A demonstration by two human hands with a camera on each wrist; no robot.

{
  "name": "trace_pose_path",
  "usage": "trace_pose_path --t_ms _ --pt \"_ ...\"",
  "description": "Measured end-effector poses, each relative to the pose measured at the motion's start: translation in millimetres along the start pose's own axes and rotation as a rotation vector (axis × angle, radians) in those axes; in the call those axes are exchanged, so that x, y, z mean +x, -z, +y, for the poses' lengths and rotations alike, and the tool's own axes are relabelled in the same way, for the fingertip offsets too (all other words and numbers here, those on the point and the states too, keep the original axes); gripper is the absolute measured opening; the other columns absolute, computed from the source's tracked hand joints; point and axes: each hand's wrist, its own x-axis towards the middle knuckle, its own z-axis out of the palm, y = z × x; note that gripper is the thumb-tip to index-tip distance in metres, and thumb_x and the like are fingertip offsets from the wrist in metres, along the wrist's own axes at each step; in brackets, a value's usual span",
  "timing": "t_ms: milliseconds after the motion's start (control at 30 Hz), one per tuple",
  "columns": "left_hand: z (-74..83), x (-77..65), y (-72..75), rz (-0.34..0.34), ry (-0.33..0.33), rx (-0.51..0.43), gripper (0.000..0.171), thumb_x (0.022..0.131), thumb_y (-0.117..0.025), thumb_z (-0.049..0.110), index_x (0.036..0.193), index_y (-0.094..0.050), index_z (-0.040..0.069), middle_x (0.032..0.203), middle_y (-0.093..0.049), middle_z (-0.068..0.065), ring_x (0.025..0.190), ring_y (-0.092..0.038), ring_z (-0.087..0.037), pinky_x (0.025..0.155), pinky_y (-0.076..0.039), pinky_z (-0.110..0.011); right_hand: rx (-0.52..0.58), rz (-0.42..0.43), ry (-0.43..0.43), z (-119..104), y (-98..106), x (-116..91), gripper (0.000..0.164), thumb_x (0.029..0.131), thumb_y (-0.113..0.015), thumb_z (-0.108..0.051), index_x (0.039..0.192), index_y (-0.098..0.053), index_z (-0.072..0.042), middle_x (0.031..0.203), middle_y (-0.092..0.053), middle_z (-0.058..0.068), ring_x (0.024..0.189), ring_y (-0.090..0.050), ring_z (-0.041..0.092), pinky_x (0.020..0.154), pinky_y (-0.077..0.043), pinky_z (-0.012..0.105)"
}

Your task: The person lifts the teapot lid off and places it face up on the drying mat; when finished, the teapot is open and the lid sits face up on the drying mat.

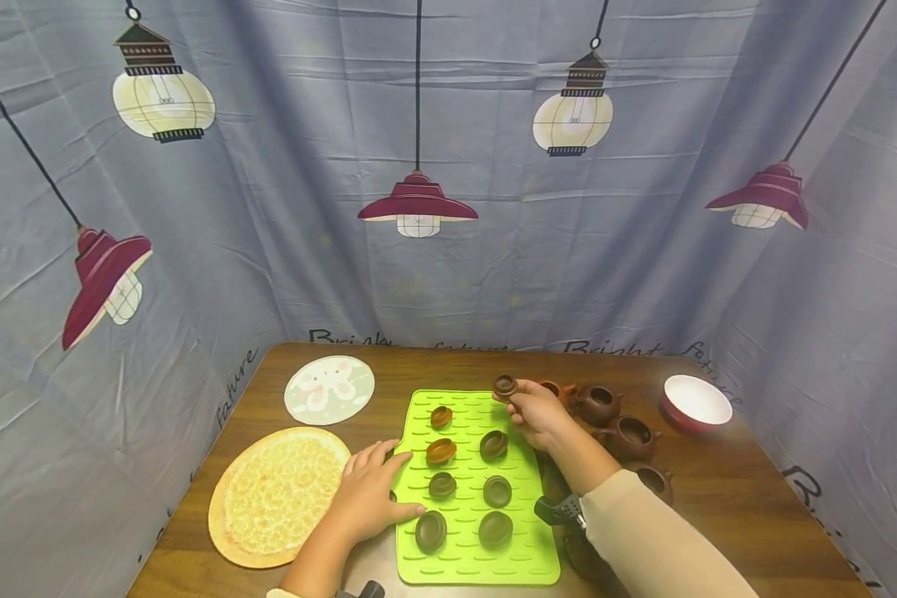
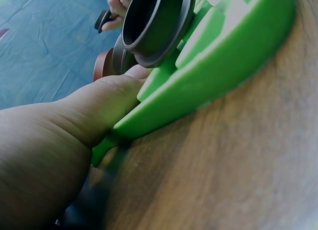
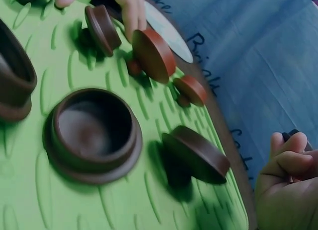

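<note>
My right hand [image 1: 540,415] pinches a small brown teapot lid [image 1: 504,386] above the far right corner of a green ridged drying mat [image 1: 463,573]. My left hand [image 1: 370,490] rests at the mat's left edge, fingers spread and thumb lying over the rim. Two reddish lids [image 1: 441,451] and several dark brown lids [image 1: 497,492] lie on the mat in two columns, some tilted on their knobs. In the right wrist view a brown lid [image 3: 92,135] shows its hollow underside. Near my left thumb sits another dark lid [image 1: 431,531].
Several lidless brown teapots [image 1: 631,438] stand right of the mat, partly hidden by my right arm. A red-and-white bowl [image 1: 697,403] is farther right. A round yellow placemat [image 1: 280,498] and a pale oval mat [image 1: 329,390] lie left. A patterned curtain [image 1: 456,291] hangs behind the table.
</note>
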Motion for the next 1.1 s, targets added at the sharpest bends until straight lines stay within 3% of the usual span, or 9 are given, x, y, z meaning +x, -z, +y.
trace_pose_path --t_ms 367,600,767,900,1100 --pt "0.1 -1.4 0.8 -0.004 -0.003 -0.009 0.094 0.076 -0.078 0.075 0.152 -0.056 0.023 0.166 -0.037 -0.006 0.154 -0.030 -0.040 0.124 -0.020 -0.067 -0.068 0.060 -0.038 9.3 -23.2 5.9 0.035 0.110 -0.042 -0.002 0.144 -0.050 0.002 0.136 -0.062 0.027 0.065 -0.048 0.004 0.052 -0.036 0.014" --pt "0.5 -1.5 2.3 -0.001 -0.007 -0.004 0.095 0.076 -0.079 0.075 0.151 -0.056 0.023 0.166 -0.038 -0.008 0.154 -0.030 -0.041 0.123 -0.021 -0.068 -0.160 0.078 -0.082 8.0 -30.5 13.2 0.036 0.107 -0.037 0.004 0.139 -0.052 0.003 0.121 -0.066 0.022 0.063 -0.046 0.006 0.052 -0.034 0.015" --pt "-0.1 -0.1 3.3 0.013 -0.009 0.014 0.095 0.075 -0.079 0.075 0.152 -0.056 0.022 0.166 -0.039 -0.008 0.154 -0.031 -0.041 0.124 -0.021 -0.067 -0.219 0.038 -0.150 0.3 -32.6 19.7 0.045 0.106 -0.037 0.006 0.150 -0.041 0.004 0.105 -0.065 0.015 0.060 -0.046 0.006 0.048 -0.032 0.015" --pt "-1.7 0.3 1.8 0.007 -0.005 0.012 0.096 0.075 -0.077 0.077 0.151 -0.056 0.023 0.165 -0.039 -0.007 0.154 -0.031 -0.040 0.123 -0.021 -0.067 -0.287 0.016 -0.211 -5.0 -32.1 22.8 0.055 0.105 -0.039 0.008 0.159 -0.031 0.000 0.107 -0.065 0.016 0.057 -0.047 0.006 0.046 -0.031 0.014" --pt "-1.6 -0.6 0.6 -0.001 -0.009 0.008 0.097 0.075 -0.075 0.080 0.152 -0.056 0.024 0.165 -0.039 -0.007 0.154 -0.031 -0.041 0.123 -0.021 -0.068 -0.492 -0.003 -0.243 -9.3 -32.8 25.9 0.055 0.107 -0.043 0.004 0.161 -0.032 0.002 0.101 -0.064 0.010 0.056 -0.052 0.007 0.047 -0.034 0.013"
